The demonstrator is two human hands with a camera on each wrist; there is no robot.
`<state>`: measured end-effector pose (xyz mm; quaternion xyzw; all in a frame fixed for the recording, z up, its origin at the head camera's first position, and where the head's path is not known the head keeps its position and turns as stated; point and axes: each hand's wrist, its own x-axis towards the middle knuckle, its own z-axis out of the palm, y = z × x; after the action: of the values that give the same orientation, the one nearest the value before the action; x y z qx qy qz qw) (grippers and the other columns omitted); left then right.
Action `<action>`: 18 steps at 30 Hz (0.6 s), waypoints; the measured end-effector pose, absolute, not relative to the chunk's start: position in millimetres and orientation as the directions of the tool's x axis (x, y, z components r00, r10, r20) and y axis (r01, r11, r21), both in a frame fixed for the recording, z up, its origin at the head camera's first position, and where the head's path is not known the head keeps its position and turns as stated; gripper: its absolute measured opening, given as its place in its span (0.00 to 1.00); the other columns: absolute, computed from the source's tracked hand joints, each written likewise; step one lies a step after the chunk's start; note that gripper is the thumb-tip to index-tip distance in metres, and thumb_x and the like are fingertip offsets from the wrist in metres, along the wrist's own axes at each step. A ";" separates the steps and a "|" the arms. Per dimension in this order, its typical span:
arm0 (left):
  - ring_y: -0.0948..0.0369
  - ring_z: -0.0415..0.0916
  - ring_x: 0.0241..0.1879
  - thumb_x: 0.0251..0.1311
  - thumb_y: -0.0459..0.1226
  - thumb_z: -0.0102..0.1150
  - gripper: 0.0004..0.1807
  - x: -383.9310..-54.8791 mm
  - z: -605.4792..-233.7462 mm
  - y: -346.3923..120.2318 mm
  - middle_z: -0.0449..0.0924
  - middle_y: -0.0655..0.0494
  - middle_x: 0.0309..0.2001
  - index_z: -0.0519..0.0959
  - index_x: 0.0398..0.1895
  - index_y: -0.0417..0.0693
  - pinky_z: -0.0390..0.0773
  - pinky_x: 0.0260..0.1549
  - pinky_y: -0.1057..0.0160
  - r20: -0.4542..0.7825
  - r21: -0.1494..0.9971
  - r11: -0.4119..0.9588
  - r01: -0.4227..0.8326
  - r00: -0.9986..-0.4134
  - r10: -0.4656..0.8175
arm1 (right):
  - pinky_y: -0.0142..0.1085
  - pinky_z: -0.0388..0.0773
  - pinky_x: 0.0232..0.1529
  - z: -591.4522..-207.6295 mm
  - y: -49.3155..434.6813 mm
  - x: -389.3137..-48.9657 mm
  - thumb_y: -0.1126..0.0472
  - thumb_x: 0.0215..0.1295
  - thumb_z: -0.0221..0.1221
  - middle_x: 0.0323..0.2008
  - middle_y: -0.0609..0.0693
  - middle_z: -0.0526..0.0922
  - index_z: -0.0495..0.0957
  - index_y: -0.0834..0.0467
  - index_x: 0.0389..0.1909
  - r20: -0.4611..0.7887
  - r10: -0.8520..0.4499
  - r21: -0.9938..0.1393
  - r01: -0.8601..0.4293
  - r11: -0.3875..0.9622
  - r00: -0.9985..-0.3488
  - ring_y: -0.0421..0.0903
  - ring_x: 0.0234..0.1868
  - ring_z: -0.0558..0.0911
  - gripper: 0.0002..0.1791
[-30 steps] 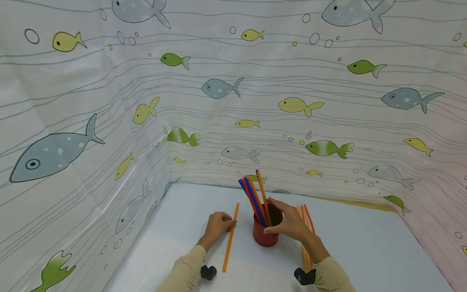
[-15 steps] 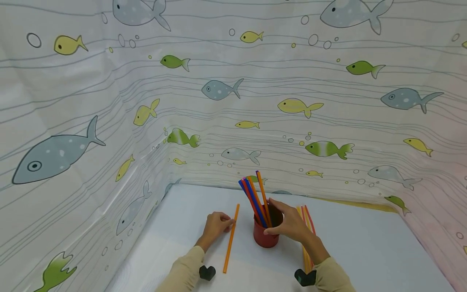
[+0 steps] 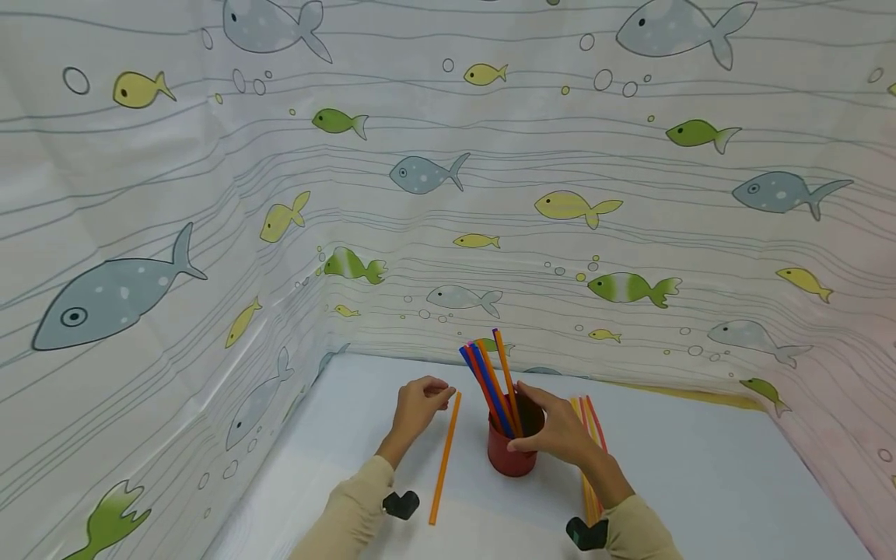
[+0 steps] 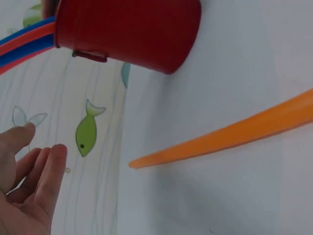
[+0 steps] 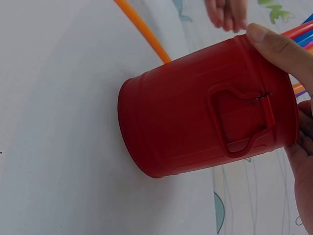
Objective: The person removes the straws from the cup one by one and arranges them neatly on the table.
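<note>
An orange stick (image 3: 444, 463), straw-like and slim, lies on the white table left of a small red metal pail (image 3: 509, 457). Just beyond its far end is my left hand (image 3: 421, 406), fingers loosely bent and nothing between them; the left wrist view shows a gap between thumb and fingertips. My right hand (image 3: 560, 428) grips the pail's rim, thumb on the near side and fingers round the far side. Several blue, red and orange sticks (image 3: 498, 400) lean to the left in the pail. A wire handle (image 5: 230, 122) shows on its side in the right wrist view.
Yellow, orange and red sticks (image 3: 586, 490) lie on the white table (image 3: 700, 467) to the right, partly hidden under the right forearm. Fish-patterned sheeting (image 3: 378, 210) encloses the table at the back and sides.
My left hand has let go of the orange stick's upper part and moved away from me to beside its far end. The right hand, pail and sticks stay in place.
</note>
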<state>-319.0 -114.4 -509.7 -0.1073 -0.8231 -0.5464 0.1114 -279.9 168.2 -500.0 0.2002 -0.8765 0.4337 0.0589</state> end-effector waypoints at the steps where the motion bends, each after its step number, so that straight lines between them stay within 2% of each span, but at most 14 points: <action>1: 0.62 0.84 0.26 0.60 0.40 0.67 0.10 -319.1 -506.9 -112.8 0.85 0.54 0.30 0.84 0.36 0.41 0.83 0.29 0.68 0.314 0.870 0.383 0.311 -0.948 0.055 | 0.48 0.76 0.57 -500.4 168.5 -280.1 0.43 0.32 0.81 0.61 0.42 0.75 0.67 0.49 0.70 0.280 -0.299 -0.732 -0.404 0.548 -0.912 0.45 0.59 0.76 0.58; 7: 0.66 0.83 0.30 0.58 0.43 0.69 0.13 -317.4 -492.9 -103.2 0.86 0.59 0.32 0.85 0.40 0.44 0.83 0.31 0.66 0.377 0.841 0.402 0.361 -0.925 0.042 | 0.49 0.75 0.57 -502.1 168.4 -280.3 0.42 0.32 0.80 0.62 0.44 0.75 0.66 0.49 0.70 0.279 -0.301 -0.720 -0.406 0.563 -0.912 0.47 0.60 0.75 0.58; 10: 0.66 0.83 0.33 0.58 0.44 0.69 0.13 -316.5 -487.6 -98.7 0.86 0.60 0.34 0.84 0.41 0.46 0.83 0.34 0.66 0.407 0.842 0.369 0.394 -0.912 0.046 | 0.50 0.76 0.57 -501.9 168.0 -280.5 0.42 0.32 0.80 0.62 0.44 0.75 0.66 0.49 0.70 0.286 -0.305 -0.718 -0.414 0.560 -0.908 0.47 0.59 0.76 0.58; 18: 0.62 0.84 0.37 0.59 0.40 0.68 0.15 -311.8 -484.0 -86.6 0.86 0.56 0.37 0.83 0.44 0.40 0.83 0.39 0.64 0.431 0.868 0.226 0.442 -0.897 0.100 | 0.48 0.76 0.57 -500.6 167.8 -280.3 0.43 0.31 0.81 0.61 0.43 0.76 0.67 0.49 0.70 0.281 -0.303 -0.729 -0.408 0.550 -0.910 0.45 0.58 0.76 0.58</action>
<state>-311.8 -86.6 -484.0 -0.1762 -0.7695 -0.5968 0.1435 -280.3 167.8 -500.6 0.2025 -0.8782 0.4289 0.0613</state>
